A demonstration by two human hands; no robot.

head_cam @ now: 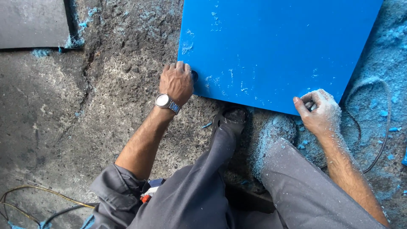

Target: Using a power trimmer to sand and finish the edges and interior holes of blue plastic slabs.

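1. Right now the blue sheet (275, 46) is lying flat on the rough concrete floor (51, 127), its near edge running just in front of the person's knees, and the work in hand appears to be shifting or lifting it by that edge.
2. Gripping the near left corner, the left hand (176, 81) is curling closed over the edge, knuckles up, with a wristwatch (166, 101) sitting just behind it.
3. Pinching the near right part of the edge, the right hand (321, 113) is closing fingers and thumb on the sheet; it is coated in pale dust.
4. Judging from this hold, keeping both hands level and raising the edge evenly is looking like the sound way, since a broad thin sheet is likely to flex or twist if one corner leads.
5. Blue shavings (383, 38) are lying thick on the ground to the right and scattered on the sheet itself, so the dusty grip could be slipping; a firmer wrap under the edge would help.
6. A thin cable (381, 127) is looping just beside the right hand, near enough to snag, and more wires (29, 199) are trailing at the lower left, well apart.
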